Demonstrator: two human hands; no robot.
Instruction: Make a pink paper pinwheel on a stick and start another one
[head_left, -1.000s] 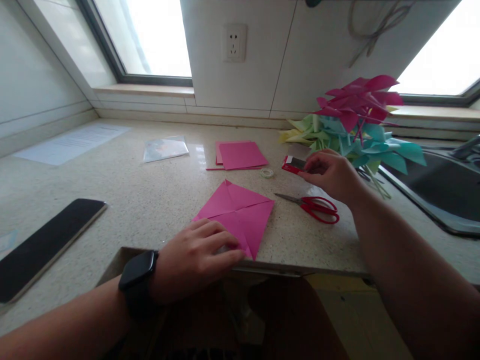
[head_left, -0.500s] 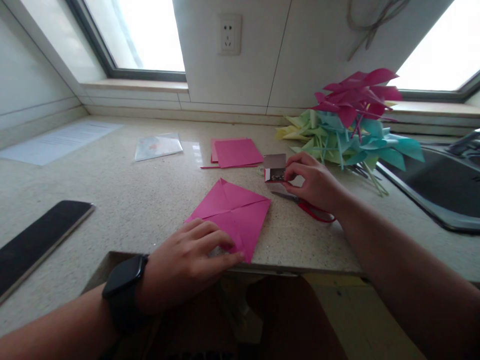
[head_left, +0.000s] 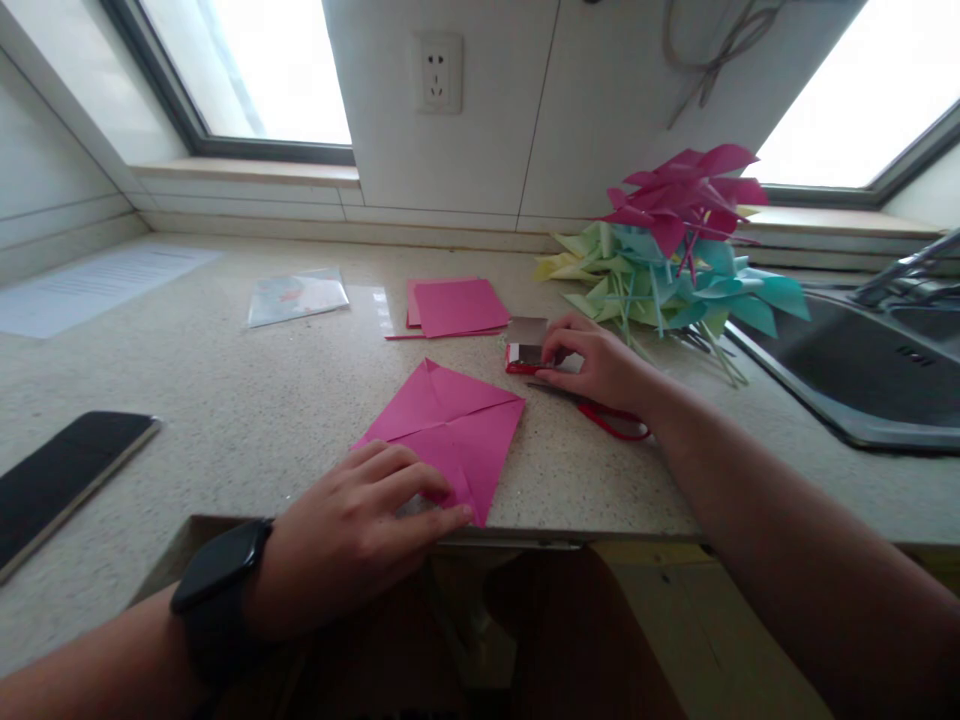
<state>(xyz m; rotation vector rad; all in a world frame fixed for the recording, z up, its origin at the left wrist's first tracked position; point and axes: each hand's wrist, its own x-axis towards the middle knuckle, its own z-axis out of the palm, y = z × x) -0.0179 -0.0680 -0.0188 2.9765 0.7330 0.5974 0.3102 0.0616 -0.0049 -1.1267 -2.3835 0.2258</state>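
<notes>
A square of pink paper [head_left: 450, 405] lies near the counter's front edge, with cut or creased lines running toward its middle. My left hand [head_left: 367, 525] holds its lower corner down, fingers curled and thumb pressed close to the tip. My right hand [head_left: 596, 365] pinches at the right end of a small red box [head_left: 521, 358], whose grey lid stands open; its fingertips hide part of the inside. Scissors with red handles [head_left: 619, 425] lie just under that hand, partly covered by it.
Behind lie more pink sheets [head_left: 461, 305] and a thin pink stick [head_left: 405, 337]. Paper pinwheels [head_left: 682, 200] in several colours lie at the back right, near a sink [head_left: 855, 400]. To the left are a phone [head_left: 71, 480], a clear packet [head_left: 298, 297] and a printed sheet [head_left: 97, 285].
The view has shifted slightly to the right. The small box now shows its red side and lies flatter under my right fingers. My left hand stays on the pink paper.
</notes>
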